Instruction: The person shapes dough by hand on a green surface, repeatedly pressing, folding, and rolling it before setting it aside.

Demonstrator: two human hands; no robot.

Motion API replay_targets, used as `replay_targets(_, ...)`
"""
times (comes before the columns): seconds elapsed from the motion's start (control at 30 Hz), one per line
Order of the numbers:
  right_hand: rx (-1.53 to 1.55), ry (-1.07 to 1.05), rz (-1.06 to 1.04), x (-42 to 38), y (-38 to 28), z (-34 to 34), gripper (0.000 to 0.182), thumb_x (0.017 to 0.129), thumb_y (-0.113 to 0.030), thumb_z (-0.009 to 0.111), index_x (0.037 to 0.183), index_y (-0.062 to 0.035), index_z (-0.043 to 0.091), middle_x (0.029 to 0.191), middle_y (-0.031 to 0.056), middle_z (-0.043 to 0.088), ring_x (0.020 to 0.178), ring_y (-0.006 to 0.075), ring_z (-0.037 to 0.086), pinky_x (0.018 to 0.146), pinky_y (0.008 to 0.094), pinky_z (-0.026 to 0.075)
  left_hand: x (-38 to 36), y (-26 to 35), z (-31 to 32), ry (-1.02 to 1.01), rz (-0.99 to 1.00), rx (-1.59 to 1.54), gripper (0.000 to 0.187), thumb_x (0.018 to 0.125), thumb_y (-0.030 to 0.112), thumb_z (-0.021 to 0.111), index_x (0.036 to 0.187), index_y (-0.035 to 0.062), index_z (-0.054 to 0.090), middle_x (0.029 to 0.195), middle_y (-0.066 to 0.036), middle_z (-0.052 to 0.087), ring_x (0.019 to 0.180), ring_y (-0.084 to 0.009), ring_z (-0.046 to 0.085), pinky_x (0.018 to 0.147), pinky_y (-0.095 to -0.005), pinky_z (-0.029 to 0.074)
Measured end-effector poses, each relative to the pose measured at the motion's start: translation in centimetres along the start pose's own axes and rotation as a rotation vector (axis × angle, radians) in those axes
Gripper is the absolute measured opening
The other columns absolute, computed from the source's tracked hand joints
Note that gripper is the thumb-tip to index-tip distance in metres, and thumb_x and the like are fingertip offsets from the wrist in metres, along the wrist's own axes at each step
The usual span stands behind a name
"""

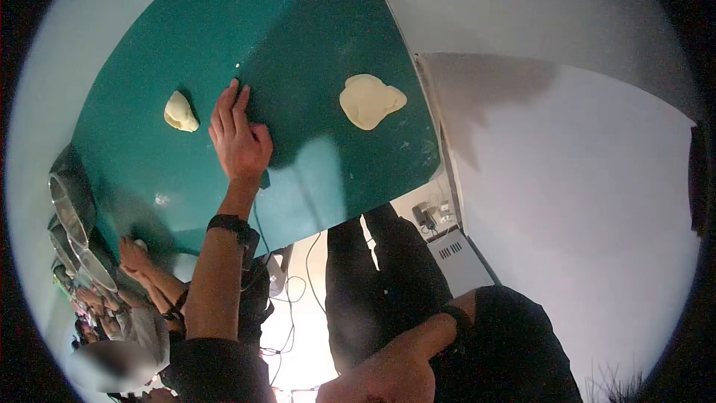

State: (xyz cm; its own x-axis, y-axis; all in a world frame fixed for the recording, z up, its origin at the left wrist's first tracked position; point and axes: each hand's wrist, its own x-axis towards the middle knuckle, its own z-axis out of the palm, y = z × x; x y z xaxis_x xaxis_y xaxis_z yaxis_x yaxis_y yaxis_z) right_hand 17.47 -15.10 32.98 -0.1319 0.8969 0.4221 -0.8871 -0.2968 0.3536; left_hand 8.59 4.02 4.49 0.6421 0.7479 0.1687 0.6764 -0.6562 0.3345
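My left hand (pixel 240 142) lies over the green tabletop (pixel 313 37) with its fingers stretched out and nothing visible in it. Just beyond its fingertips is a tiny white bit (pixel 238 66). To the left of the hand sits a small folded lump of pale dough (pixel 180 112). A larger, flattened piece of dough (pixel 371 102) rests farther right, near the table's right edge. Low in the view, in front of my body, is my right hand (pixel 384 380); the frame's lower edge cuts off its fingers, so its grip does not show.
Metal bowls (pixel 68 209) stand at the table's left edge. Beside them, another person's hands (pixel 136 257) are on a pale lump. A white wall (pixel 567 179) borders the right side. Cables (pixel 294 291) hang below the table near a white box (pixel 466 257).
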Motion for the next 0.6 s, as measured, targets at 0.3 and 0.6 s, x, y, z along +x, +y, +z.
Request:
replay_targets(0.3, 0.008, -0.038, -0.097, 0.3, 1.3, 0.0, 0.043, 0.104, -0.028, 0.068, 0.134, 0.0014, 0.055, 0.132, 0.0171, 0.059, 0.114, 0.0263, 0.063, 0.094, 0.0378, 0.056, 0.1, 0.0, 0.2, 0.027, -0.001, 0.016, 0.063, 0.083, 0.011, 0.055, 0.146, 0.0105, 0.055, 0.158, -0.007, 0.048, 0.142, -0.0324, 0.047, 0.115, -0.0497, 0.038)
replay_targets(0.6, 0.076, 0.061, -0.175, 0.7, 1.8, 0.8, 0.038, 0.102, -0.025, 0.071, 0.127, 0.0007, 0.059, 0.123, 0.0175, 0.062, 0.110, 0.0286, 0.064, 0.093, 0.0398, 0.055, 0.1, 0.3, -0.2, 0.010, -0.027, -0.003, 0.063, 0.083, 0.011, 0.054, 0.146, 0.0105, 0.055, 0.158, -0.006, 0.050, 0.142, -0.0312, 0.048, 0.115, -0.0481, 0.038)
